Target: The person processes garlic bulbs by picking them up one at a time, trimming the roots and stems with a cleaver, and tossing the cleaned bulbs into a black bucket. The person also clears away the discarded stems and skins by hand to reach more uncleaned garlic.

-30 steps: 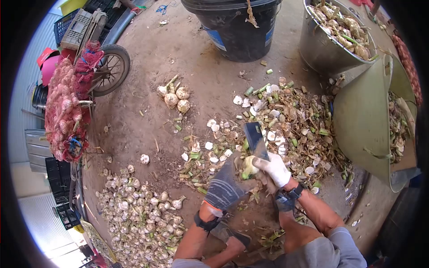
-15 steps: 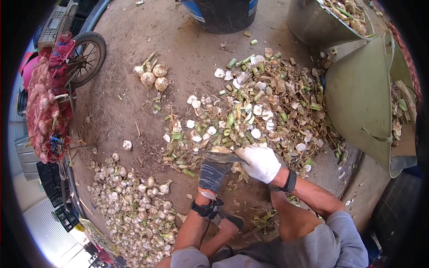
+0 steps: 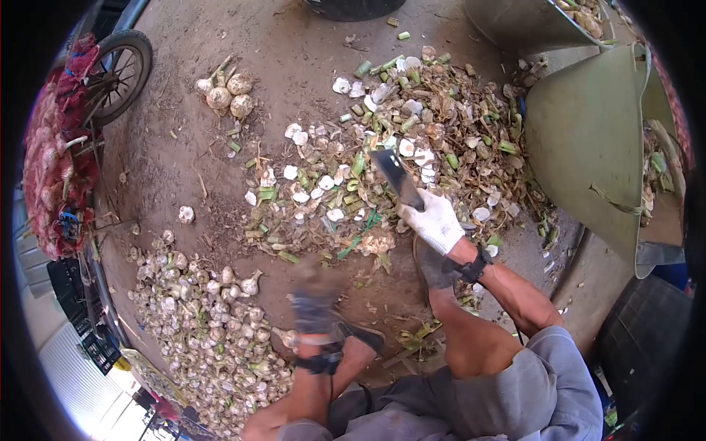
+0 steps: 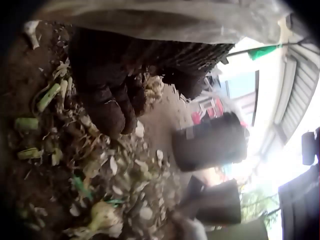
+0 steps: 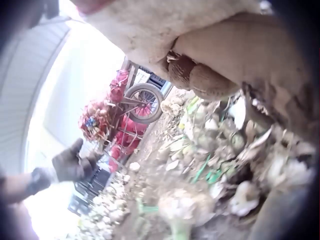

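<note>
The white-gloved right hand (image 3: 435, 222) grips a wide dark blade (image 3: 397, 178) by its near end, raised over the trimmings. Blurred in the head view, the dark-gloved left hand (image 3: 315, 301) is between the heap of small garlic bulbs (image 3: 213, 331) and the feet. Its fingers bend loosely with nothing visible in them in the right wrist view, where the left hand (image 5: 75, 162) stands apart from the right. A larger bulb (image 3: 377, 245) lies on the ground between the hands, beside green strands (image 3: 359, 237); the left wrist view also shows this bulb (image 4: 106, 216).
Cut stems and skins (image 3: 448, 125) cover the ground ahead. A green tub (image 3: 588, 147) stands at the right, metal bucket (image 3: 515, 26) behind it, black bucket (image 3: 353, 7) at the top. Several bulbs (image 3: 229, 95) lie upper left, near a wheel (image 3: 121, 76) and net bag (image 3: 55, 173).
The left hand has let go of the larger bulb and moved down and left. The right hand has lifted the blade away from it. The head view has shifted, moving the buckets up.
</note>
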### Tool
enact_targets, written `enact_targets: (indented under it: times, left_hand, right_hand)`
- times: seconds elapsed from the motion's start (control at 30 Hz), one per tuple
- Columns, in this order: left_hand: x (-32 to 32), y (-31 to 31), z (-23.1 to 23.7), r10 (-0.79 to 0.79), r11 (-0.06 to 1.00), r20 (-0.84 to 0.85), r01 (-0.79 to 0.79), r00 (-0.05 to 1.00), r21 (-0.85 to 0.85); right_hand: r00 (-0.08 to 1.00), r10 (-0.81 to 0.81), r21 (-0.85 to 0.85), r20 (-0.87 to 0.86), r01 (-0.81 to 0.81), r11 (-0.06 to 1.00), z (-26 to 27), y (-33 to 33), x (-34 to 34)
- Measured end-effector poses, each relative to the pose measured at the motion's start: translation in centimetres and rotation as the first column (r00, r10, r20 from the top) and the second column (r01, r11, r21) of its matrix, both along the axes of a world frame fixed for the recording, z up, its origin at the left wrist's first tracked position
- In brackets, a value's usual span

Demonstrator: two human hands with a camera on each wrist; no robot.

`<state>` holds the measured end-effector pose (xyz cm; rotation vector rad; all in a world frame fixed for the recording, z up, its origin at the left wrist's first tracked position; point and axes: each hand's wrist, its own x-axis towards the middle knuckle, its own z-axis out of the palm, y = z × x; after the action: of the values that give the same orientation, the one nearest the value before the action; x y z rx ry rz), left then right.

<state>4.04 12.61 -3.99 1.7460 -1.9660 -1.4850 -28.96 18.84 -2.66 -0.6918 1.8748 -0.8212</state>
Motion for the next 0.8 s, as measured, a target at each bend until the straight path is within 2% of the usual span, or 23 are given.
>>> enact_targets:
  times: [0.03, 0.07, 0.1, 0.13, 0.2, 0.23, 0.27, 0.3, 0.33, 0.37, 0.4, 0.43, 0.47, 0.5, 0.53, 0.6, 0.63, 0.67, 0.7, 0.73, 0.77, 0.8]
  left_hand:
    - [-3.8, 2.6, -0.5, 0.002, 1.000, -0.006, -0.002, 1.000, 0.003]
    - [-8.4, 4.5, -0.4, -0.097, 0.995, 0.084, 0.097, 0.992, 0.005]
    - [-11.4, 5.2, -0.8, -0.197, 0.980, 0.168, 0.197, 0.966, 0.013]
    - [-12.7, 5.3, -1.6, -0.198, 0.980, 0.160, 0.198, 0.967, 0.015]
    - [-13.8, 5.5, -4.0, 0.020, 1.000, 0.284, -0.013, 0.959, -0.027]
    - [-13.3, 5.4, -5.3, 0.028, 0.993, 0.237, -0.001, 0.971, -0.114]
    - [-12.6, 5.4, -6.4, 0.027, 0.994, 0.236, 0.000, 0.971, -0.114]
    - [-12.1, 4.9, -6.5, -0.002, 0.986, 0.085, 0.016, 0.996, -0.164]
    - [-11.4, 4.4, -6.9, -0.039, 0.975, -0.062, 0.025, 0.997, -0.220]
    - [-10.3, 4.2, -7.3, -0.041, 0.974, -0.056, 0.027, 0.998, -0.226]
    - [-8.5, 4.6, -8.2, 0.240, 0.967, -0.241, -0.209, 0.941, 0.146]
    - [-8.0, 4.2, -7.5, 0.539, 0.783, -0.301, -0.336, 0.786, 0.523]
    - [-7.8, 3.6, -7.1, 0.537, 0.786, -0.303, -0.337, 0.787, 0.518]
    - [-7.5, 3.3, -6.5, 0.229, 0.960, -0.306, -0.162, 0.924, 0.229]
    - [-8.0, 2.8, -5.0, -0.089, 0.995, -0.205, 0.077, 0.975, -0.065]
    - [-8.9, 2.3, -2.2, -0.054, 0.997, -0.262, 0.037, 0.963, -0.071]
    - [-8.7, 2.3, -1.2, 0.066, 0.990, -0.221, -0.036, 0.973, 0.134]
    - [-8.9, 2.0, 0.3, 0.175, 0.936, -0.155, -0.115, 0.972, 0.331]
    - [-8.9, 1.6, 2.0, 0.174, 0.936, -0.156, -0.115, 0.972, 0.332]
    - [-9.1, 1.3, 5.1, 0.236, 0.905, -0.215, -0.134, 0.948, 0.403]
    - [-9.5, 0.8, 6.5, 0.304, 0.872, -0.282, -0.147, 0.910, 0.466]
    - [-8.5, 0.8, 4.6, 0.116, 0.965, -0.358, -0.020, 0.927, 0.262]
  right_hand:
    - [0.999, 0.027, -0.055, -0.044, -0.030, 0.998, -0.6, 0.5, 0.3]
    - [0.999, 0.029, -0.052, -0.046, -0.032, 0.998, -0.7, 1.1, 0.4]
    - [0.997, 0.059, -0.013, -0.044, -0.060, 0.998, -0.8, 1.7, 0.3]
    - [0.995, 0.089, 0.027, -0.041, -0.088, 0.996, -0.8, 2.2, 0.3]
    - [0.994, 0.109, 0.073, -0.022, -0.107, 0.992, 0.0, 2.8, 0.2]
    - [0.970, 0.227, 0.135, -0.090, -0.214, 0.967, -0.3, 3.2, 0.1]
    - [0.928, 0.344, 0.203, -0.142, -0.313, 0.928, -0.7, 3.8, 0.3]
    - [0.886, 0.378, 0.135, -0.268, -0.353, 0.926, -1.5, 4.5, 0.9]
    - [0.888, 0.375, 0.127, -0.265, -0.353, 0.927, -1.5, 4.5, 1.2]
    - [0.827, 0.442, 0.071, -0.348, -0.447, 0.892, -1.5, 4.5, 1.6]
    - [0.755, 0.495, 0.025, -0.431, -0.538, 0.842, -1.4, 4.4, 2.0]
    - [0.689, 0.559, 0.072, -0.461, -0.599, 0.798, -0.8, 4.0, 2.4]
    - [0.691, 0.556, 0.066, -0.463, -0.599, 0.798, -0.4, 3.5, 2.7]
    - [0.675, 0.551, 0.020, -0.490, -0.624, 0.782, 0.1, 3.0, 2.9]
    - [0.659, 0.545, -0.023, -0.518, -0.648, 0.761, 0.6, 2.7, 2.9]
    - [0.633, 0.549, -0.045, -0.546, -0.676, 0.735, 1.9, 2.2, 2.6]
    - [0.620, 0.539, -0.067, -0.570, -0.689, 0.722, 2.6, 1.9, 2.5]
    - [0.608, 0.529, -0.088, -0.592, -0.701, 0.708, 2.9, 1.6, 2.4]
    - [0.583, 0.551, -0.072, -0.597, -0.723, 0.687, 2.3, 1.4, 1.7]
    - [0.563, 0.577, -0.053, -0.592, -0.741, 0.669, 1.6, 1.4, 0.9]
    - [0.528, 0.653, 0.154, -0.543, -0.702, 0.696, 1.1, 0.9, -0.6]
    - [0.539, 0.630, 0.221, -0.559, -0.636, 0.739, -2.4, 1.4, -2.7]
